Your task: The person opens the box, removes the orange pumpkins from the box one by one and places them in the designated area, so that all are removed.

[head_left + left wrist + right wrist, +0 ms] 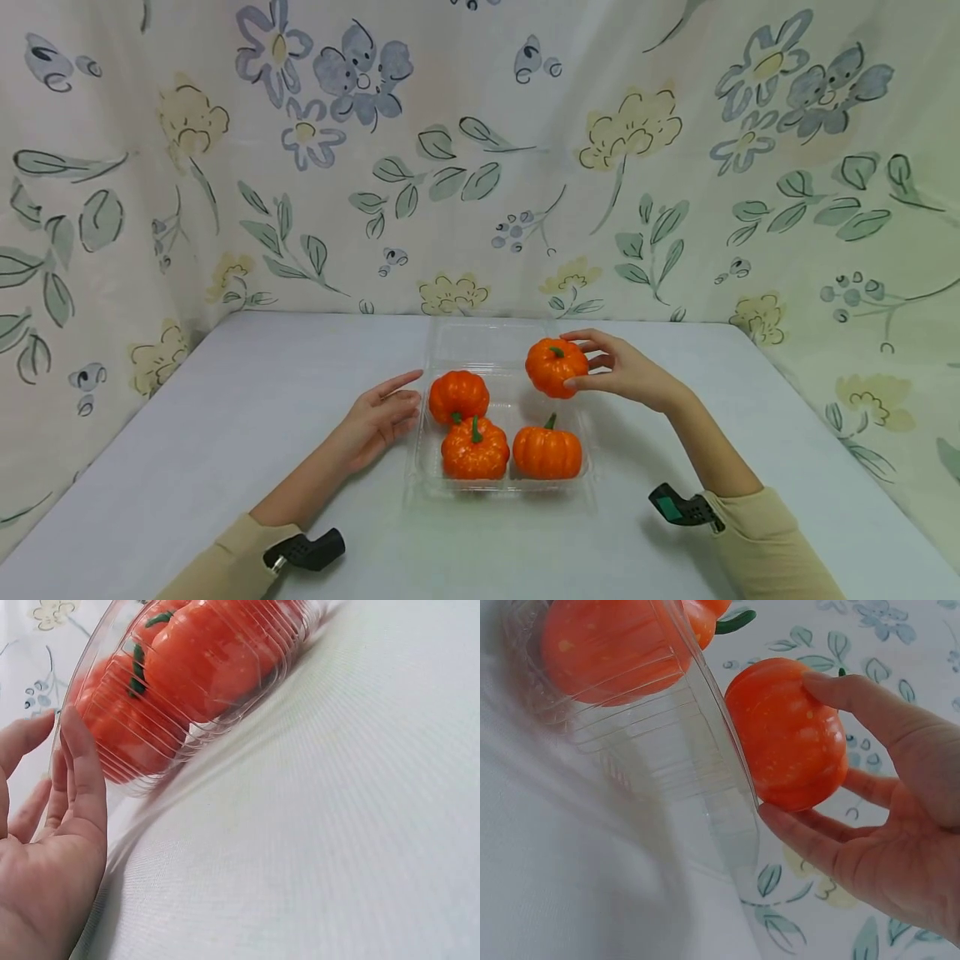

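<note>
the right hand (628, 372) pinches a pumpkin (555, 368), probably light, stiff and slick, best gripped round its sides, over the far right of the box (504, 398), while the left hand (381, 421), loosely spread, holds nothing.

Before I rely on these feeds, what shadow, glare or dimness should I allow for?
Head: soft shadow on the table beside the right arm; the clear box has faint edges. Left wrist: brighter, with pale glints along the box's ribs. Right wrist: dimmer and greyer, shadow under the box, the held pumpkin reads clearly.
</note>
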{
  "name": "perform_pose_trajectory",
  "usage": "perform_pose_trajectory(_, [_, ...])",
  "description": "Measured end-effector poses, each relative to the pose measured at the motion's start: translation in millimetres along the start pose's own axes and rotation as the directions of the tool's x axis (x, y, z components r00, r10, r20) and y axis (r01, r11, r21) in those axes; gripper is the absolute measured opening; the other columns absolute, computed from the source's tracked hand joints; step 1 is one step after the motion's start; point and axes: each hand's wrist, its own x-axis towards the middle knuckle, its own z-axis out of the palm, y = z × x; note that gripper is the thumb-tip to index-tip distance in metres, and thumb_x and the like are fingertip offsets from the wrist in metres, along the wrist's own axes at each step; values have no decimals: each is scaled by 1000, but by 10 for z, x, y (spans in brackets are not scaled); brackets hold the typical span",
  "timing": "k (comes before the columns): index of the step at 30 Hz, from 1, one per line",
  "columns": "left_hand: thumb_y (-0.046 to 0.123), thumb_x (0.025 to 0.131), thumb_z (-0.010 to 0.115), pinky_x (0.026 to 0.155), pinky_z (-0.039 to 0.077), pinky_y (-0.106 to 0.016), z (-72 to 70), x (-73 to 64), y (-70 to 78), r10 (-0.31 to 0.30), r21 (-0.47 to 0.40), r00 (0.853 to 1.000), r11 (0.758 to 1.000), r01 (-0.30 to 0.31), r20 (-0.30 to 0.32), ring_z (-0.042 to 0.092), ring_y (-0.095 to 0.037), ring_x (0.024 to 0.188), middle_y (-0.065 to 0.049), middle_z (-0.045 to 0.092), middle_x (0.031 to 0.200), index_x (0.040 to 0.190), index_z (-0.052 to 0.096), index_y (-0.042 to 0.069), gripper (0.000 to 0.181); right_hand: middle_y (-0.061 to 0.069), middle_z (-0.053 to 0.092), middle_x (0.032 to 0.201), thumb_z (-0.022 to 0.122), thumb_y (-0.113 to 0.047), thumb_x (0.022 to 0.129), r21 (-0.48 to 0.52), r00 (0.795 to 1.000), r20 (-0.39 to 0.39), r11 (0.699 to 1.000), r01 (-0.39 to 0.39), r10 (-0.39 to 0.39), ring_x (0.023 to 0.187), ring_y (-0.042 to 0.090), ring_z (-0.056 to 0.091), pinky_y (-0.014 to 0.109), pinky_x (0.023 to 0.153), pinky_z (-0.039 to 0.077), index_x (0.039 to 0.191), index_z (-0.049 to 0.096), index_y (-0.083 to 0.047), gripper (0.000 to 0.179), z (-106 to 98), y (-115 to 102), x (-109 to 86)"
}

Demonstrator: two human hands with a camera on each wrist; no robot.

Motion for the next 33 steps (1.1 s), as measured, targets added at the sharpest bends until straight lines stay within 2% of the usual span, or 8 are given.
perform_pose_trajectory(3, [-4,106,52,82,60,-18,-17,-4,-16,9,-3,999,1000,-9,38,67,-6,88,2,67,107,164,28,0,63,26,53,150,77,-19,95,-4,1000,-7,1000,-1,1,124,37,64,46,99,60,154,46,-4,69,-2,1,2])
perform_pose_trajectory(6, [-4,105,53,82,60,-18,-24,-7,-22,7,3,999,1000,-7,51,67,-6,87,2,66,107,163,29,-1,63,25,54,149,78,-19,95,-6,1000,-15,1000,-3,3,124,36,64,46,99,60,154,47,-5,68,-10,7,6])
perform_pose_trajectory(10, [-3,106,53,83,60,-17,-33,-14,-28,2,7,999,1000,-2,51,66,-6,86,1,65,107,160,38,-1,56,25,54,148,77,-18,95,-5,1000,-21,1000,-4,4,123,37,64,46,100,60,153,47,-5,67,-20,11,4])
perform_pose_trajectory(15, [-2,107,53,85,60,-18,-40,-19,-35,-3,-12,999,1000,3,49,67,-6,89,1,64,107,154,50,6,48,25,54,148,77,-18,95,-16,999,-38,1000,-8,8,124,37,64,47,100,60,153,47,-5,67,-31,19,0])
perform_pose_trajectory(33, [-1,108,53,85,60,-17,-47,-21,-48,-1,-62,999,998,5,54,68,-6,89,0,63,107,153,52,8,46,25,50,152,78,-25,95,-42,989,-134,997,-61,55,128,41,61,56,105,56,156,45,-11,71,-112,6,-34])
